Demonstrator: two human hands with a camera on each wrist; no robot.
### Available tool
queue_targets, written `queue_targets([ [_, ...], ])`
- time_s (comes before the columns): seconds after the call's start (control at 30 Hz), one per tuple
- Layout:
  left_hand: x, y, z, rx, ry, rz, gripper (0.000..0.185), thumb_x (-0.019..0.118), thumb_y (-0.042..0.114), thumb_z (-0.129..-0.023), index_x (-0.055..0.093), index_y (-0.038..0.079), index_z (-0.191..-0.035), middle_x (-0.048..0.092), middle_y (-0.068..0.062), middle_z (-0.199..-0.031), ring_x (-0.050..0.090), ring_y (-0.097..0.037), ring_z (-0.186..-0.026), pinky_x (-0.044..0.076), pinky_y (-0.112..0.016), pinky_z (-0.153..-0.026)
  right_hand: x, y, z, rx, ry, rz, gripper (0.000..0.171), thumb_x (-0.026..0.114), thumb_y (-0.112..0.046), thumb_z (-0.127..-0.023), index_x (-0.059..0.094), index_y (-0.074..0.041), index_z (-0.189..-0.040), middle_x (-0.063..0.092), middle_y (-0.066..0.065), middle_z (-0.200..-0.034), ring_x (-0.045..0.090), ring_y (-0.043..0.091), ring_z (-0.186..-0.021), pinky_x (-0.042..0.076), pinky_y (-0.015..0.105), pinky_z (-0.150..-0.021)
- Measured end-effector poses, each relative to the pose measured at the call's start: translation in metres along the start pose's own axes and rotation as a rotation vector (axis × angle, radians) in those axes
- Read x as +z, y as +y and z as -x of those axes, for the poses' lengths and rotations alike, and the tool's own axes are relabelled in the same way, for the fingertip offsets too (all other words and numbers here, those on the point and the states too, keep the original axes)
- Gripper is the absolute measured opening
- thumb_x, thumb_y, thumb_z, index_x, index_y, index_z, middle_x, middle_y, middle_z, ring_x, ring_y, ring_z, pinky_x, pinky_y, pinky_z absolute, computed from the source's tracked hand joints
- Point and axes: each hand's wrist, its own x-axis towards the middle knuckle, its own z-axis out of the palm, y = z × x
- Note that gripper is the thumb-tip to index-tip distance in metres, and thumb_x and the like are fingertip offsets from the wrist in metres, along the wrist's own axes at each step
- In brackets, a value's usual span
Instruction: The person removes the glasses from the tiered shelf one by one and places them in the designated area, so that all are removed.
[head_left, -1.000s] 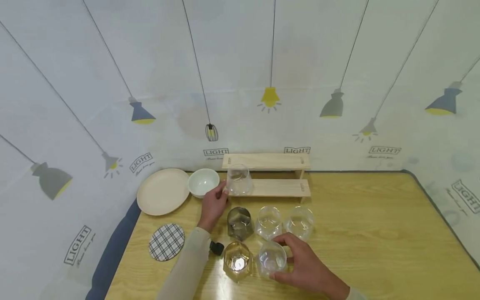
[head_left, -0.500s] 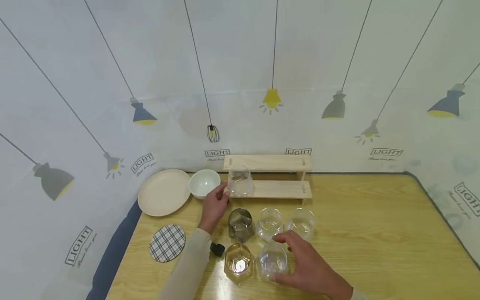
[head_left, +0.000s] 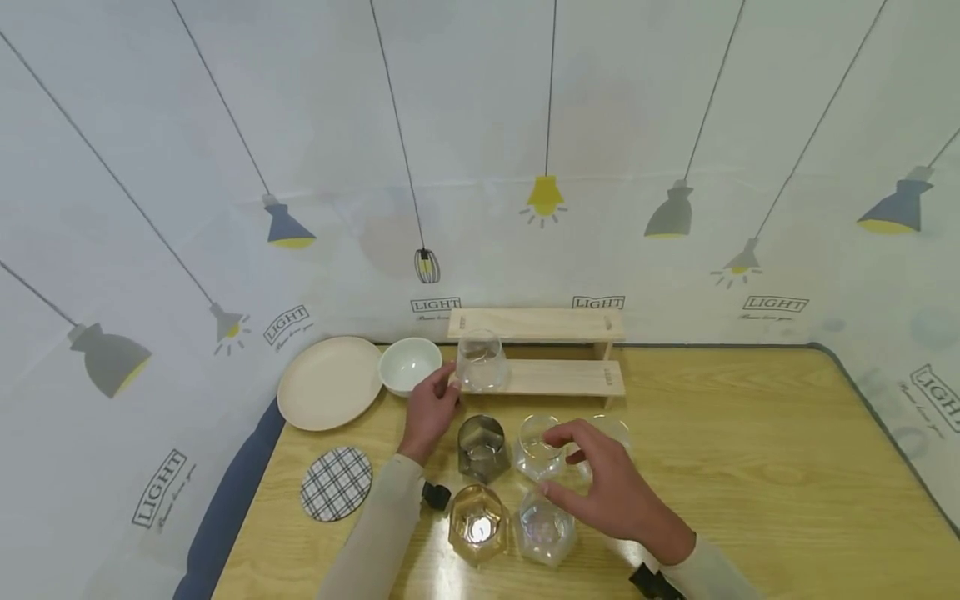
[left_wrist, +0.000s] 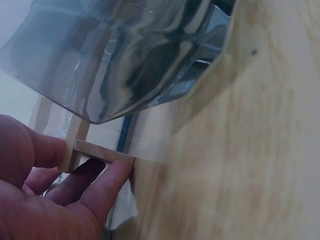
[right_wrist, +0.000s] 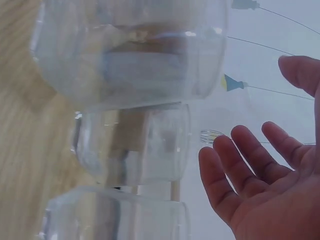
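My left hand [head_left: 431, 410] grips the left end of the lower wooden shelf [head_left: 558, 377]; in the left wrist view the thumb and fingers are around the shelf's end and leg. A clear glass [head_left: 482, 362] stands upright on that end, beside the fingertips. My right hand [head_left: 617, 485] hovers over the glasses with thumb and fingers spread, holding nothing. Just below it stands an iridescent faceted glass [head_left: 546, 533], apart from the fingers in the right wrist view. Behind are two clear glasses [head_left: 536, 454], one partly hidden by the hand. A smoky glass [head_left: 482, 450] and an amber glass [head_left: 477, 525] stand to the left.
A higher wooden shelf [head_left: 536, 323] stands behind the lower one, against the lamp-print wall covering [head_left: 480, 142]. To the left are a pale green bowl [head_left: 409, 367], a beige plate [head_left: 330, 385] and a checked round coaster [head_left: 337, 485] on the wooden table [head_left: 750, 467].
My right hand has let go of the iridescent glass and lifted up and away from it. The left hand has stayed at the shelf's end.
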Motion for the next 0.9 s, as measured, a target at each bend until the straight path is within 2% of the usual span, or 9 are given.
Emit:
queue_targets([
  [0.1, -0.001, 0.000, 0.000, -0.002, 0.004, -0.015, 0.040, 0.067, 0.018, -0.104, 0.066, 0.021, -0.144, 0.060, -0.010, -0.154, 0.063, -0.029, -0.137, 0.065, -0.036, -0.095, -0.004, -0.004, -0.009, 0.012, 0.022, -0.024, 0.047, 0.084, -0.016, -0.091, 0.061, -0.019, -0.132, 0.069, -0.003, -0.122, 0.069, 0.022, -0.109, 0.066, 0.032, -0.082],
  [0.33, -0.002, -0.002, 0.001, -0.007, 0.006, 0.004, 0.040, 0.067, 0.019, -0.104, 0.066, 0.020, -0.144, 0.060, -0.011, -0.153, 0.065, -0.029, -0.135, 0.066, -0.038, -0.094, -0.011, -0.015, -0.034, -0.026, 0.058, -0.025, 0.040, 0.078, -0.014, -0.096, 0.062, -0.015, -0.133, 0.071, -0.001, -0.121, 0.068, 0.017, -0.110, 0.066, 0.039, -0.086],
  [0.53, -0.001, -0.003, 0.001, -0.004, 0.018, -0.044, 0.040, 0.067, 0.021, -0.103, 0.066, 0.021, -0.144, 0.062, -0.011, -0.151, 0.062, -0.029, -0.138, 0.060, -0.043, -0.107, -0.011, -0.019, -0.057, -0.054, 0.107, 0.029, 0.043, 0.079, -0.017, -0.094, 0.065, -0.011, -0.134, 0.072, 0.003, -0.125, 0.070, 0.020, -0.113, 0.066, 0.040, -0.090],
  [0.77, 0.000, -0.001, 0.001, -0.007, 0.008, -0.007, 0.040, 0.066, 0.019, -0.104, 0.066, 0.020, -0.144, 0.060, -0.011, -0.154, 0.066, -0.030, -0.133, 0.067, -0.035, -0.089, -0.007, -0.019, -0.089, 0.050, 0.102, -0.032, 0.048, 0.078, -0.022, -0.096, 0.062, -0.012, -0.140, 0.068, 0.008, -0.134, 0.066, 0.026, -0.125, 0.064, 0.048, -0.098],
  [0.9, 0.001, 0.000, 0.001, -0.001, 0.013, 0.004, 0.040, 0.068, 0.018, -0.103, 0.067, 0.020, -0.143, 0.062, -0.012, -0.152, 0.068, -0.031, -0.130, 0.067, -0.036, -0.089, -0.001, -0.013, -0.108, 0.114, 0.088, -0.027, 0.051, 0.077, -0.026, -0.098, 0.059, -0.009, -0.143, 0.066, 0.010, -0.138, 0.064, 0.031, -0.128, 0.062, 0.049, -0.101],
])
